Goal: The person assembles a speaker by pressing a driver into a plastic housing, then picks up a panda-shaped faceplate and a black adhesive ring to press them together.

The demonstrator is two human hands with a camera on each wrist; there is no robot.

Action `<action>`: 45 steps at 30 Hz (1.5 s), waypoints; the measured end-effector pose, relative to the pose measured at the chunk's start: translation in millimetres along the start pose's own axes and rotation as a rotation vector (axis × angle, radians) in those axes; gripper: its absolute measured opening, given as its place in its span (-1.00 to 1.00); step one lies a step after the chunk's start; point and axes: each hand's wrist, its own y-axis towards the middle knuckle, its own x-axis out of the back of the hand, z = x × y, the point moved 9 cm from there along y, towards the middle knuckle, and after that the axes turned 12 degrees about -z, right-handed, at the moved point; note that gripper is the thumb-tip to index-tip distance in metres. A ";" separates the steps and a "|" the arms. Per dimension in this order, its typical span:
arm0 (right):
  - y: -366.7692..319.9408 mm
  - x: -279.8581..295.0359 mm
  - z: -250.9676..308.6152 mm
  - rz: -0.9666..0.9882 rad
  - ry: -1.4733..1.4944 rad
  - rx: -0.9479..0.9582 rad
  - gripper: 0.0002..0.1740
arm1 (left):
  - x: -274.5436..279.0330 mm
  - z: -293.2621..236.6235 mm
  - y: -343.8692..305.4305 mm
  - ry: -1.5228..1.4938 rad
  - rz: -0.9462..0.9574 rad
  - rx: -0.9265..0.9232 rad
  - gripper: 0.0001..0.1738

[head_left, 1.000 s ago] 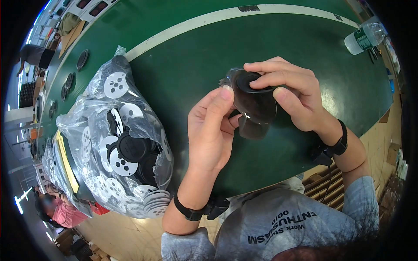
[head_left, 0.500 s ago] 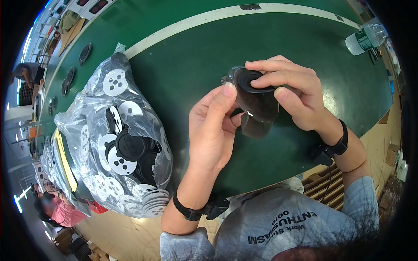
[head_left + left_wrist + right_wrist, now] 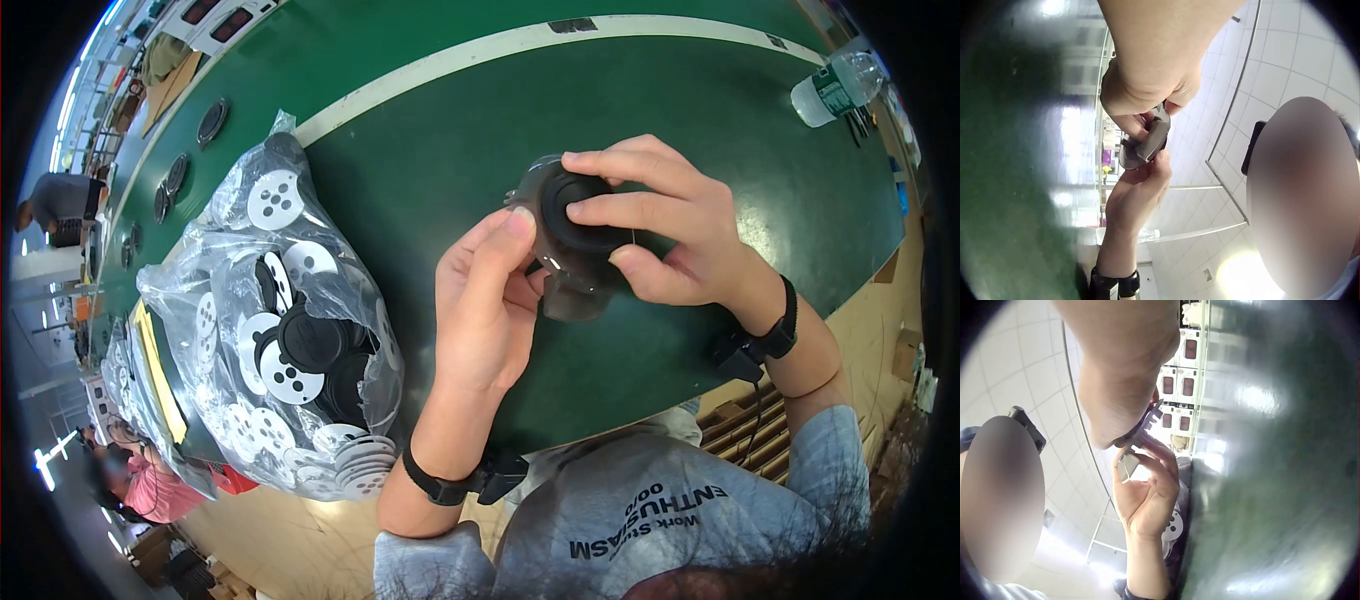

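Note:
My left hand (image 3: 488,300) pinches the edge of a smoky translucent plastic piece (image 3: 582,300) between thumb and fingers, above the green table. Against the upper face of this piece lies a black round disc (image 3: 572,222) with a raised rim. My right hand (image 3: 670,225) holds the disc, index and middle fingers on its face and thumb at its near rim. The right wrist view shows the left hand (image 3: 1150,503) under the grey piece (image 3: 1129,464), its fingers curled at the edge. In the left wrist view the right hand (image 3: 1132,203) grips from the opposite side.
A clear plastic bag (image 3: 225,235) of white discs with holes and black discs stands at the left. Several black discs (image 3: 212,122) lie beyond it. A water bottle (image 3: 838,88) lies at the far right. Other people (image 3: 150,485) are at the left.
The right fingers have shifted and spread over the black disc, which now shows more of its face and lies flatter against the translucent piece. The left hand keeps its pinch.

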 end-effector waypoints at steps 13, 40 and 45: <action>0.4 -1.7 9.4 0.039 0.009 0.033 -0.48 | 1.7 -2.3 -0.4 0.047 0.006 -0.055 -0.67; -27.5 -11.9 -41.0 -0.029 0.661 -0.847 -0.72 | -7.7 -8.3 -3.3 0.209 0.110 -0.362 -0.82; -28.5 -20.4 -42.9 -0.085 0.899 -0.964 -0.68 | -4.8 -11.9 -1.4 0.181 0.091 -0.409 -0.87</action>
